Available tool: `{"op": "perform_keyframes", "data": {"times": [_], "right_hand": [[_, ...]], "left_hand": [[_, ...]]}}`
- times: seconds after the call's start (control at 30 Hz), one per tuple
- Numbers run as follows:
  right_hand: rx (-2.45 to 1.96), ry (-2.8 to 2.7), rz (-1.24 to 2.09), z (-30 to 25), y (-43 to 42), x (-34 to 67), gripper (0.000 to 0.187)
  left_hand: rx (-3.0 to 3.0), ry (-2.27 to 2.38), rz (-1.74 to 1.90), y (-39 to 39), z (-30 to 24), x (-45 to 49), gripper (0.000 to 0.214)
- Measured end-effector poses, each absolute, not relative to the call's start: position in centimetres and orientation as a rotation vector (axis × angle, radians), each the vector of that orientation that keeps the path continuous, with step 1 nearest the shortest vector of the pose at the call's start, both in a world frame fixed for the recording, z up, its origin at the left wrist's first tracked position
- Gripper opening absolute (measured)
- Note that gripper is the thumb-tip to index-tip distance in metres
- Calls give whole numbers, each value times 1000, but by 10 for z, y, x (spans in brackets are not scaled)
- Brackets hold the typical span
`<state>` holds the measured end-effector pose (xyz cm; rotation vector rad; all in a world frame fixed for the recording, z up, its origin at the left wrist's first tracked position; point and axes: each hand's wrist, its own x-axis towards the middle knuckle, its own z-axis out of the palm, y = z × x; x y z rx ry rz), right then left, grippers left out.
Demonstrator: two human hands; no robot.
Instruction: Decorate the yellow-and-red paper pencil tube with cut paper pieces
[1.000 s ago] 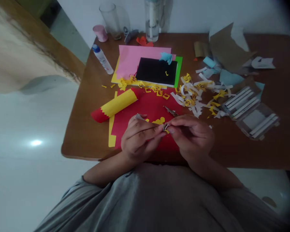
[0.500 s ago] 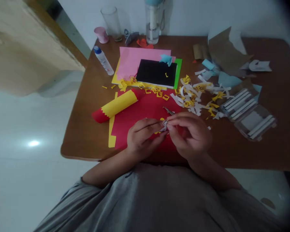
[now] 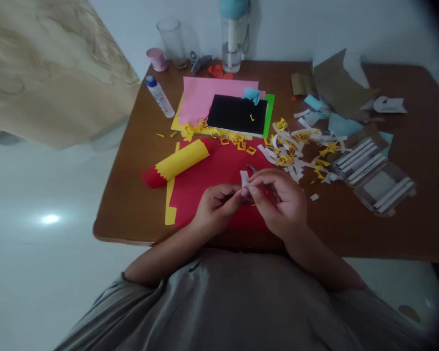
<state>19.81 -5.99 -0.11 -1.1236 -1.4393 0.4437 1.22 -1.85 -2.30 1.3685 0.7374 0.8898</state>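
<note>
Well, at the far left of the brown wooden desk [image 3: 126, 195], a pink cup [image 3: 156, 59] and a clear drinking glass [image 3: 171, 41] stand by the far edge, with a white glue bottle [image 3: 159, 96] with a blue cap lying just nearer. Toward the left edge, a rolled yellow-and-red paper tube [image 3: 175, 163] with a zigzag-cut end rests on a red paper sheet [image 3: 219, 170]. Above that sheet, close to the desk's near edge, the left hand [image 3: 217, 207] is curled, its thumb and forefinger closed on a small folded white paper [image 3: 245, 179]. Beyond it, a pink paper sheet [image 3: 212, 95] lies under a black card [image 3: 237, 114], with a green paper sheet [image 3: 269, 114] showing at the card's right side and a water bottle [image 3: 234, 39] with a teal cap at the far edge. The right hand [image 3: 278, 204] comes in from the other side, fingers bent, its fingertips [image 3: 253, 190] pinching the same white piece; a slim metal tip [image 3: 252, 168] shows just beyond them, too hidden to identify. Further right lies a heap of white and yellow paper scraps [image 3: 292, 146], then brown cardboard offcuts [image 3: 338, 85] by the far edge, a light blue paper piece [image 3: 342, 126], and a clear plastic case [image 3: 384, 187] holding white strips near the right edge.
</note>
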Motion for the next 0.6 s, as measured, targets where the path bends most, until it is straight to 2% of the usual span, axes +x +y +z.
{"op": "perform_keyframes", "data": {"times": [0.1, 0.2, 0.27, 0.33, 0.4, 0.6], "right_hand": [[-1136, -1313, 640, -8, -58, 200, 2], [-1091, -1211, 821, -14, -54, 209, 13], [-1050, -1200, 926, -16, -51, 216, 18], [-1018, -1204, 1032, -15, -48, 223, 20], [-1010, -1212, 1122, -14, -46, 229, 19], [-1000, -1266, 1353, -13, -44, 240, 22]], "left_hand": [[1393, 684, 853, -18, -27, 11, 35], [1441, 653, 879, -17, -36, 10, 34], [1482, 660, 985, -16, -43, 9, 50], [1564, 621, 1063, -13, -49, 8, 75], [1670, 586, 1021, -10, -52, 6, 83], [1661, 729, 886, -3, -54, 3, 39]]}}
